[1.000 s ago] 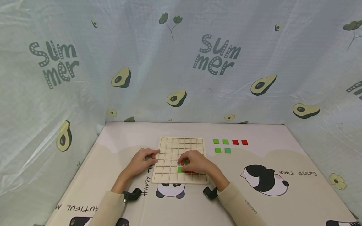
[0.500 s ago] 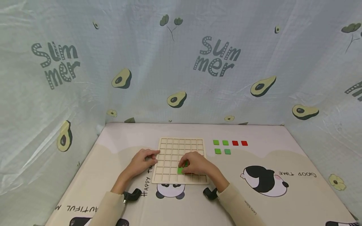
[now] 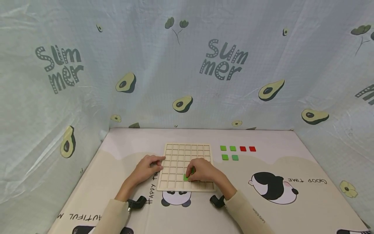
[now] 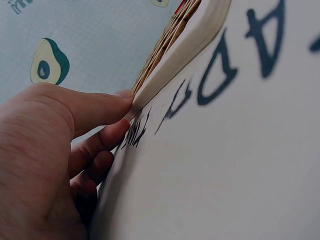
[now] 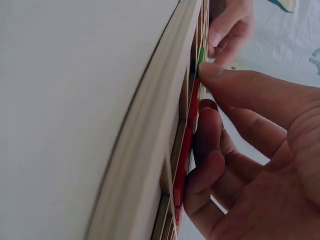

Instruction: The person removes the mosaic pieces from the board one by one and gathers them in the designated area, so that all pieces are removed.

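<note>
Head view shows a big table [image 3: 137,138] with a flat wooden board [image 3: 171,169] on it, split into many little square boxes. At the board's left edge is the left hand [image 3: 145,168]; its finger and thumb tips touch the edge and are not wrapped around it. A soft, even push there should be enough to stop the board sliding. The right hand [image 3: 203,169] bends over the board, with thumb and pointing finger close together at a green tile [image 3: 185,177]. I cannot tell if they pinch it or just nudge it. To do this bit well, I think the tile should be lined up with its box and pressed down flat. The other fingers should be lifted a little, or they could bump the red tiles [image 5: 183,170] under them. Those are on the board too, and so is a second green tile [image 3: 193,170], partly hidden. Six loose tiles [image 3: 224,157] lie past the board's right side: three bright green, one darker green, two red.
</note>
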Demonstrator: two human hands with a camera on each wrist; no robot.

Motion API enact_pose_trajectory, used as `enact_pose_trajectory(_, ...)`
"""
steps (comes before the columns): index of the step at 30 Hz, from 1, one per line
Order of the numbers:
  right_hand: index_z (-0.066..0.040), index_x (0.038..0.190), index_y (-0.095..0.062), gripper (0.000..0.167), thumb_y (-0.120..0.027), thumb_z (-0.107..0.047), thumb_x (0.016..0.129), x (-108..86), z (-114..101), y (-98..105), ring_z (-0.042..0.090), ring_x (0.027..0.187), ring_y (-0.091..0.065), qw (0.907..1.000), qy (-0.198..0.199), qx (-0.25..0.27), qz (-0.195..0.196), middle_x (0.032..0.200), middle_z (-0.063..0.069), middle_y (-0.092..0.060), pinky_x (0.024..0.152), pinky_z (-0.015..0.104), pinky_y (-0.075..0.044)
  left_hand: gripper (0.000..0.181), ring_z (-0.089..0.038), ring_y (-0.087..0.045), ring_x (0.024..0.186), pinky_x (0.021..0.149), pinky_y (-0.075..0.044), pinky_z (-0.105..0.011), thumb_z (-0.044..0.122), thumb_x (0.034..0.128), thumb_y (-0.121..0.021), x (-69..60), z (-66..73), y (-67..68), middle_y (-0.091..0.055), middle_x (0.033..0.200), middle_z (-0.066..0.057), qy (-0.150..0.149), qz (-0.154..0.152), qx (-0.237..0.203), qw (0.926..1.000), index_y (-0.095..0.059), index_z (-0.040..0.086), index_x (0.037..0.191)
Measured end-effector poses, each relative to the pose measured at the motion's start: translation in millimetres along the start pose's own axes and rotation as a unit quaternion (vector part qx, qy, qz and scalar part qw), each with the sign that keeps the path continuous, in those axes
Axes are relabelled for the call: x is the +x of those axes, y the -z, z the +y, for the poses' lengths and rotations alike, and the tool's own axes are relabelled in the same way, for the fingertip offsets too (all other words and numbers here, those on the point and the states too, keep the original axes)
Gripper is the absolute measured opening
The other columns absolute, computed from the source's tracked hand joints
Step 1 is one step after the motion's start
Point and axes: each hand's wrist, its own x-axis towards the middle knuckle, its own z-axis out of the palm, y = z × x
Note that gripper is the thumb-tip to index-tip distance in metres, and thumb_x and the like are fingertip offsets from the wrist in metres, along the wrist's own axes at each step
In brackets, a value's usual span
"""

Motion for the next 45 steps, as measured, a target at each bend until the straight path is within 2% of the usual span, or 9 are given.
enact_pose_trajectory(19,-0.016,0.098,-0.080,0.019,-0.083,-0.010,0.081,-0.9,-1.0,-0.2,0.005,0.079,-0.058,0.9999,0.007,-0.007,-0.002,0.090,-0.008,-0.072,0.072,0.024,-0.049,0.041,-0.016,-0.050,0.094,0.088,-0.037,-0.035,0.018,0.0928,-0.075,-0.6,-0.4,0.2,-0.064,0.090,0.008,0.009,-0.002,0.003,1.0000,-0.071,0.009,0.132)
enact_pose_trajectory(26,-0.019,0.096,-0.079,0.017,-0.084,-0.011,0.081,-0.8,-2.9,0.3,0.005,0.078,-0.057,0.9999,0.005,-0.015,-0.002,0.086,-0.010,-0.068,0.072,0.024,-0.048,0.041,-0.016,-0.050,0.096,0.090,-0.038,-0.036,0.019,0.0930,-0.075,-0.9,-0.7,-0.1,-0.064,0.091,0.008,0.012,-0.002,0.004,0.9999,-0.071,0.009,0.133)
enact_pose_trajectory(33,-0.023,0.092,-0.076,0.018,-0.085,-0.011,0.081,-0.4,-2.2,1.8,0.005,0.080,-0.059,0.9997,0.023,-0.004,-0.005,0.083,-0.012,-0.067,0.074,0.024,-0.048,0.041,-0.016,-0.050,0.096,0.090,-0.039,-0.036,0.019,0.0930,-0.075,-0.5,-0.5,0.3,-0.064,0.092,0.009,0.013,0.000,0.004,0.9999,-0.071,0.009,0.133)
enact_pose_trajectory(45,-0.022,0.096,-0.078,0.018,-0.069,-0.006,0.092,-2.1,3.7,4.6,0.006,0.073,-0.059,0.9986,0.036,0.035,-0.014,0.080,-0.010,-0.068,0.068,0.025,-0.048,0.041,-0.015,-0.051,0.094,0.090,-0.040,-0.036,0.019,0.0924,-0.075,-0.6,-2.3,-0.8,-0.065,0.091,0.009,0.002,0.004,0.005,1.0000,-0.071,0.009,0.132)
